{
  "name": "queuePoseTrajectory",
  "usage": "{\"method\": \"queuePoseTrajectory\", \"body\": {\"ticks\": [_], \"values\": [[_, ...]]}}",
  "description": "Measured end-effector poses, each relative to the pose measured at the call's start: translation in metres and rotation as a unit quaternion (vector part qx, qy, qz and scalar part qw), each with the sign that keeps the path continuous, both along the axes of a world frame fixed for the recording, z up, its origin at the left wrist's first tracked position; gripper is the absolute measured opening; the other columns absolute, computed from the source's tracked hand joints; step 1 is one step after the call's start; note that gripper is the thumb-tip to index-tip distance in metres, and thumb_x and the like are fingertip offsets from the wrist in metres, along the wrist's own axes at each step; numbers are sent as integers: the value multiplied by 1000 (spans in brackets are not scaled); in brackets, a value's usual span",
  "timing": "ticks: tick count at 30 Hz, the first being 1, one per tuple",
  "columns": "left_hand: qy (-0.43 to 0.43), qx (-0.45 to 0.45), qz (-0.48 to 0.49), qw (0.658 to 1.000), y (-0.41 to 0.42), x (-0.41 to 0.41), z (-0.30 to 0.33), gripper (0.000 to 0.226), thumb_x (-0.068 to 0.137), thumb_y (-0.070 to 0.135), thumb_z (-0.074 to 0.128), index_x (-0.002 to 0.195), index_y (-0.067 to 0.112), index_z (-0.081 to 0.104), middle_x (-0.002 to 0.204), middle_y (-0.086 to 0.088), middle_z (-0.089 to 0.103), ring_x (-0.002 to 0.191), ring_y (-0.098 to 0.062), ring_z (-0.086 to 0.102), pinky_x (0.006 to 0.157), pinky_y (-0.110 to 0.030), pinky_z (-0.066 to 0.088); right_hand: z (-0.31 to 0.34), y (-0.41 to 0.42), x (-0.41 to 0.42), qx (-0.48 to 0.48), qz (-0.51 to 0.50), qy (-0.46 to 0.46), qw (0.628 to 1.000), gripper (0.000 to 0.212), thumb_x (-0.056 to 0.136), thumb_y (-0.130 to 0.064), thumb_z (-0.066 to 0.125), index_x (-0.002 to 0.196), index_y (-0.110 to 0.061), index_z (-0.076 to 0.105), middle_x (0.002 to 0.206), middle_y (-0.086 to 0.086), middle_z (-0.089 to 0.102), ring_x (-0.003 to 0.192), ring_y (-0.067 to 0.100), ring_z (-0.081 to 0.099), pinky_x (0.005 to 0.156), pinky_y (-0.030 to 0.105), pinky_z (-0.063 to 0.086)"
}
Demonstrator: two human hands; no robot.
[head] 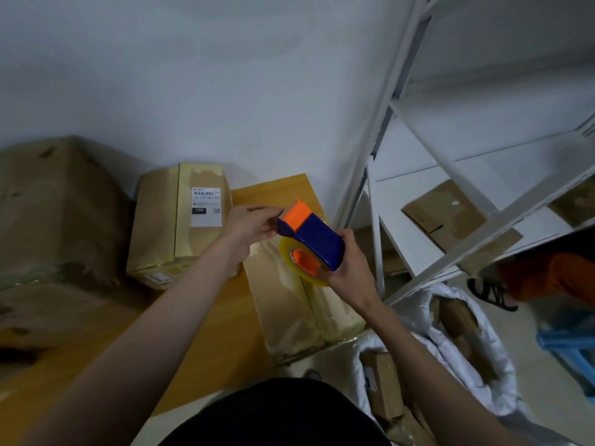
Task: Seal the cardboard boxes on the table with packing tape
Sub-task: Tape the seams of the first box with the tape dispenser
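Right hand [349,268] grips the tape dispenser [310,235] from below, fingers curled round its blue plastic body; thumb lies along the near side. Dispenser is a smooth, boxy blue shell with an orange front plate and a serrated metal edge at the far tip. The roll of tape [297,262] sits under it: glossy, translucent yellowish, round, on an orange core.

Left hand [251,225] is at the dispenser's front end, thumb and fingertips pinched together at the serrated edge; whether a tape end is between them cannot be resolved.

Both hands are held above a long, flat cardboard box [299,304] lying on the tabletop [206,342]. Its top is matte brown with pale, shiny strips of tape running lengthwise. The tabletop is smooth, yellow-orange wood-tone.

Just left of it stands a taller rectangular box [174,226], brown, wrapped in glossy tape bands, with a white printed shipping label [206,206] on its top face. Further left, large brown boxes [54,214], soft in focus, with creased taped surfaces.

To the right: a white metal shelf rack [450,175] with slanted struts, a flattened cardboard piece [450,220] on one shelf. Below it, a white woven sack [457,349] holds small cardboard parcels. A blue plastic stool [570,349] is at the far right edge.
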State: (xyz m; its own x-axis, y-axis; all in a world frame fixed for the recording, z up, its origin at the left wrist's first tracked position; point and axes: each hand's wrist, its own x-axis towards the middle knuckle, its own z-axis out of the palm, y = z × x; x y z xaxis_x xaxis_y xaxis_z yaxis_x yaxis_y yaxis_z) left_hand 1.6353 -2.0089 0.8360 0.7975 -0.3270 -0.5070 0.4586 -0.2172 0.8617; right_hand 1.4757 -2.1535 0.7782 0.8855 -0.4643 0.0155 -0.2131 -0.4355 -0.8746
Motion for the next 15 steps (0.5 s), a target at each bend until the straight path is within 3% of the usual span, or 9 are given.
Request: {"method": "queuePoseTrajectory", "body": {"ticks": [6,9,15], "values": [[-1,64,-41,997,-12,31,-8,31,84,9,78,109,-6,67,96,-19,72,85,-23,72,68,-25,61,-1,2,10,-64,-24,26,997,64,72,-77,74,108,-35,42,94,-16,61,78,3,63,66,30,57],[-6,79,-78,994,-16,42,-10,27,86,7,76,106,-7,65,86,-16,68,75,-19,68,56,-19,58,0,4,11,-90,-34,48,994,64,72,-81,68,109,-36,41,93,-16,60,77,3,62,66,30,56],[-23,117,-141,983,-20,62,-21,18,87,-2,73,104,-3,69,87,-13,67,75,-17,66,59,-18,58,0,12,16,-118,-69,71,988,68,69,-85,61,111,-35,42,95,-13,61,78,4,61,67,34,56]]}}
